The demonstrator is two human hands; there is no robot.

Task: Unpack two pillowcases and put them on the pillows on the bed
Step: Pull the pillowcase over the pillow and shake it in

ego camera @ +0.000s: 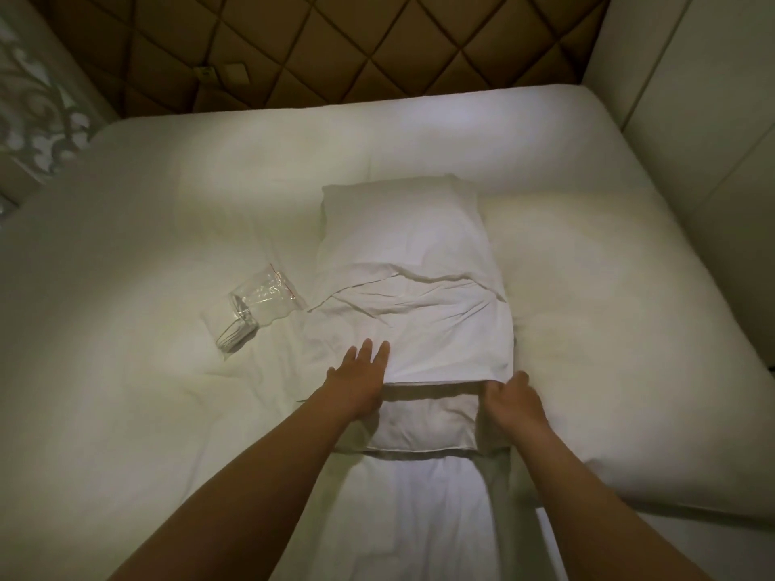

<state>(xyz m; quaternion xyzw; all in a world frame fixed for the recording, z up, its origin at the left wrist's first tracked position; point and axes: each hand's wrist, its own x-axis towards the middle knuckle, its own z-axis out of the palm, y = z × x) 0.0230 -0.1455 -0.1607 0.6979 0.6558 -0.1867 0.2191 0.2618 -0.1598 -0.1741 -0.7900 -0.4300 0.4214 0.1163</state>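
Note:
A white pillow (423, 425) lies lengthwise in the middle of the bed, most of it inside a white pillowcase (419, 295) whose open hem runs across near its near end. My left hand (362, 375) rests flat, fingers spread, on the pillowcase's near left corner. My right hand (513, 400) has its fingers curled around the hem at the near right corner. A second, bare pillow (608, 320) lies to the right, touching the first.
Two clear plastic zip bags (260, 306), one with a red strip, lie crumpled on the white sheet (126, 371) left of the pillow. A brown quilted headboard (335, 48) stands at the far side. A pale padded wall panel (692, 119) borders the bed on the right.

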